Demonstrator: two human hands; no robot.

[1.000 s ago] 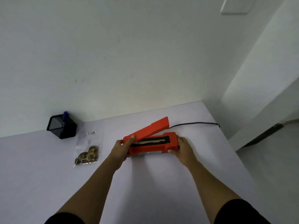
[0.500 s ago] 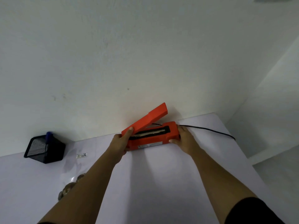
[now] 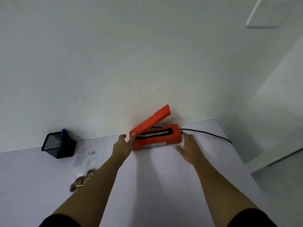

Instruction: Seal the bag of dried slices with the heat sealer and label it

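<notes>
The orange heat sealer (image 3: 157,140) stands at the back of the white table against the wall, its lid raised at an angle. My left hand (image 3: 123,145) is at the sealer's left end, fingertips touching the hinge corner, fingers relaxed. My right hand (image 3: 188,149) lies flat on the table just off the sealer's right end, fingers spread, holding nothing. The clear bag of dried slices (image 3: 82,179) lies on the table to the left, partly hidden behind my left forearm. A small white label (image 3: 91,152) lies beyond the bag.
A black mesh pen holder (image 3: 59,145) with a blue pen stands at the back left. The sealer's black cord (image 3: 206,133) runs right toward the table's right edge (image 3: 237,154). The wall is directly behind the sealer.
Both hands pushed the sealer back to the wall. My right hand has let go and pulled back flat on the table; my left hand has loosened to a fingertip touch.
</notes>
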